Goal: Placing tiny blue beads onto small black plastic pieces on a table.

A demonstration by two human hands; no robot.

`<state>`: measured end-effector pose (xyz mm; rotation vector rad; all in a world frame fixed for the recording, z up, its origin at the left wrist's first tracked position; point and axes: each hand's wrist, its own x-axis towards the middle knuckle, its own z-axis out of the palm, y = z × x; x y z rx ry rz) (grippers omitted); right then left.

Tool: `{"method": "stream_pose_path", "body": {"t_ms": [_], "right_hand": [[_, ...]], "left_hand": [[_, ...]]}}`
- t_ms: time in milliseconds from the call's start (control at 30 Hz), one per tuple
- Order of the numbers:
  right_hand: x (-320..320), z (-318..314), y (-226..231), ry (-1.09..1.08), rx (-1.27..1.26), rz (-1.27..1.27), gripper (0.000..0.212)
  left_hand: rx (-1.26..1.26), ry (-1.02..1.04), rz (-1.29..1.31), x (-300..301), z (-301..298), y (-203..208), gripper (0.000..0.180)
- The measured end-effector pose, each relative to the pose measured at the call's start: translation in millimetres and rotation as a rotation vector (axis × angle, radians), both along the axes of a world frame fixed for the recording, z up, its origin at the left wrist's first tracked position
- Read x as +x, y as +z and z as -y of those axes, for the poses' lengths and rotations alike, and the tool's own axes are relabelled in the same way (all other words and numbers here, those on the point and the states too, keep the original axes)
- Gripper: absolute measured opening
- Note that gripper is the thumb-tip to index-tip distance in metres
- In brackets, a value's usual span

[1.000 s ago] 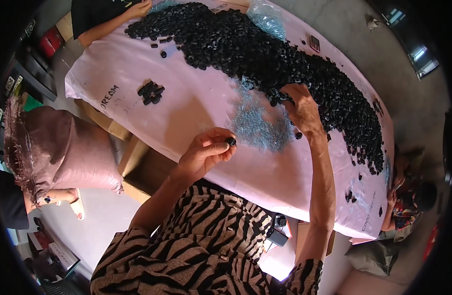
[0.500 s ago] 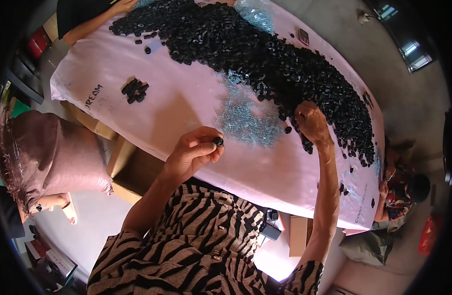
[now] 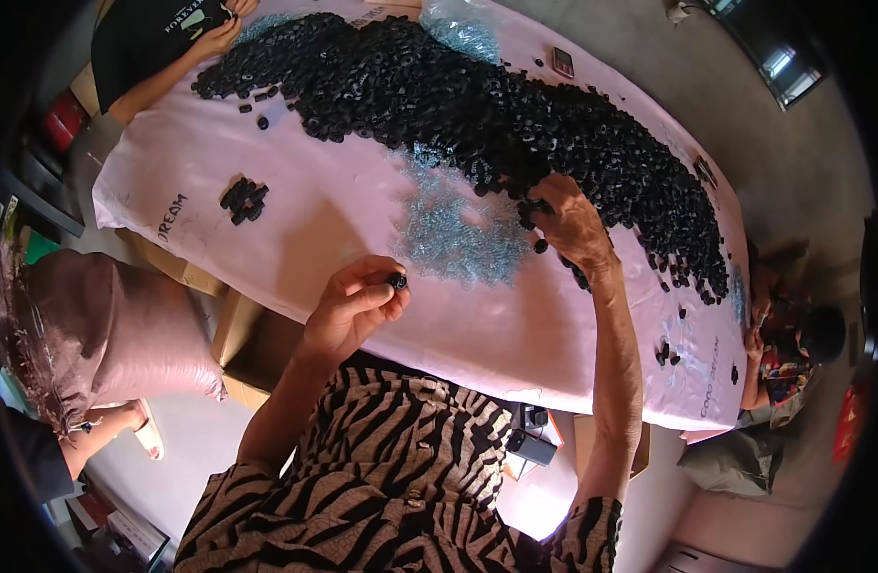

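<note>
Between the thumb and fingers of my left hand (image 3: 351, 307), a small black round part (image 3: 397, 281) is pinched, raised over the near edge of the cloth-covered table (image 3: 334, 177). My right hand (image 3: 571, 224) reaches to the near edge of a long pile of small black parts (image 3: 439, 95). Its fingers are bent inward among the pieces, and what lies between the fingertips is hidden. A heap of small, shiny, bluish clear pieces (image 3: 463, 229) spreads over the cloth between my hands.
A small group of black parts (image 3: 243, 201) lies at the left. Far off rests a clear bag (image 3: 461, 29) near a small dark device (image 3: 563, 62). Co-workers sit at the far left (image 3: 152, 57) and right (image 3: 792, 353). A stuffed sack (image 3: 124, 325) and open carton (image 3: 257, 344) stand left.
The whole view has shifted slightly. My right hand has turned its fingers leftward into the pile's edge. My left hand keeps the black part in its pinch.
</note>
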<state>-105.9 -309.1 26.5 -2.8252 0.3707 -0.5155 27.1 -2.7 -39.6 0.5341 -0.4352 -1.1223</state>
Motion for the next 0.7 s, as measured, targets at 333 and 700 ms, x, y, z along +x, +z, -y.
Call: {"method": "stream_pose_path", "body": {"t_ms": [333, 700], "right_hand": [[-24.8, 13.5, 10.4, -0.066, -0.052, -0.009, 0.007], [11.2, 11.2, 7.2, -0.021, 0.072, -0.037, 0.011]], "left_hand": [[-0.004, 0.005, 0.009, 1.0, -3.3, 1.6, 0.024], [0.045, 0.021, -0.039, -3.3, -3.3, 5.9, 0.024]]}}
